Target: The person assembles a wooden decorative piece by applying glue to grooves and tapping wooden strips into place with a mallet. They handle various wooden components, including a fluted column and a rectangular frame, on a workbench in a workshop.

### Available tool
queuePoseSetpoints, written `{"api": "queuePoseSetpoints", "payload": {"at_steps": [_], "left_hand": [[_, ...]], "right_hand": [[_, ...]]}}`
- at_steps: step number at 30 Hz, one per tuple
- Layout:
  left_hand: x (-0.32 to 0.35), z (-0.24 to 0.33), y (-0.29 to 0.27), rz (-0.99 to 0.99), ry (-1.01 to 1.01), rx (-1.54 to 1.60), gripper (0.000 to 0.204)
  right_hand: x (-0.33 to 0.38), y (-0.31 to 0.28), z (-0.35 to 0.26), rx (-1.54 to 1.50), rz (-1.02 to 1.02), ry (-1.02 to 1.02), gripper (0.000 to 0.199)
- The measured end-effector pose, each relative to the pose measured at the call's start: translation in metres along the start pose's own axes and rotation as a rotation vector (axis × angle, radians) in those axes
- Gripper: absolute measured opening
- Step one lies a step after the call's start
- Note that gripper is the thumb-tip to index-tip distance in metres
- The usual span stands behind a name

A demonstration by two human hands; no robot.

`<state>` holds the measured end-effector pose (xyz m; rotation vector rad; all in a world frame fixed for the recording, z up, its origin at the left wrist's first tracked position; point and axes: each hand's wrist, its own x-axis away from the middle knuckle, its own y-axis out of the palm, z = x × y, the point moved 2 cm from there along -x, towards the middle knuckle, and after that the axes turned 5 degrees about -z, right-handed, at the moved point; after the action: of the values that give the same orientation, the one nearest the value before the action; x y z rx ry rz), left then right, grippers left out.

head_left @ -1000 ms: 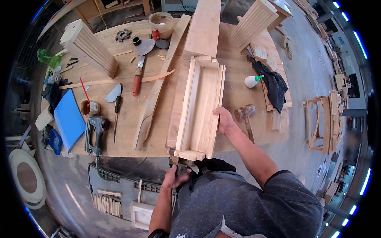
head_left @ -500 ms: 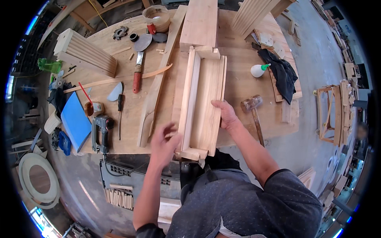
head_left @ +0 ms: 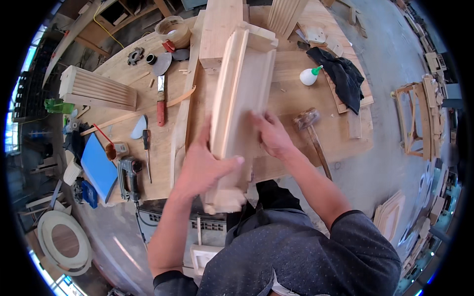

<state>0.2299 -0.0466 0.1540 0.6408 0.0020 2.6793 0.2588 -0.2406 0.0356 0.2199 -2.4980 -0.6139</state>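
Note:
A long, pale wooden assembly [head_left: 247,93], like a shallow trough with moulded sides and end pieces, is tilted in front of me and blurred toward its near end. My left hand [head_left: 205,165] grips its left side, with the thumb reaching across the inner face. At its right edge is my right hand [head_left: 273,134], its fingers smeared by motion; whether they grip the wood is unclear. Just right of that hand lies a mallet [head_left: 307,119] with a worn wooden head. A thick square timber post [head_left: 220,34] lies beyond the assembly.
Left on the workbench [head_left: 165,138] are a nail gun [head_left: 129,178], a blue sheet [head_left: 98,165], a screwdriver [head_left: 146,148], a red-handled scraper [head_left: 161,98] and a fluted block [head_left: 98,90]. A white glue bottle [head_left: 308,77] and dark cloth [head_left: 343,76] lie at right.
The wooden assembly has been tilted, its near end coming toward me and left. My left hand has moved from beside it onto its left side, and my right hand's fingers now lie over its inner face.

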Motion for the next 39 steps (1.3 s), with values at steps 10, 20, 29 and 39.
{"api": "queuePoseSetpoints", "payload": {"at_steps": [10,20,29,39], "left_hand": [[0.006,-0.071,-0.002,0.435,-0.079,-1.137,0.107],[-0.001,-0.074,0.022,0.441,-0.168,-1.251,0.119],[-0.003,-0.066,0.01,0.451,-0.226,-1.196,0.117],[-0.011,-0.06,-0.006,0.481,-0.108,-1.183,0.111]], "right_hand": [[-0.023,0.033,0.027,0.107,-0.2,0.173,0.043],[-0.019,-0.019,-0.012,-0.329,-0.246,0.044,0.039],[-0.055,0.007,-0.008,0.018,-0.15,-0.017,0.034],[-0.063,0.009,-0.014,0.078,-0.101,-0.058,0.036]]}}
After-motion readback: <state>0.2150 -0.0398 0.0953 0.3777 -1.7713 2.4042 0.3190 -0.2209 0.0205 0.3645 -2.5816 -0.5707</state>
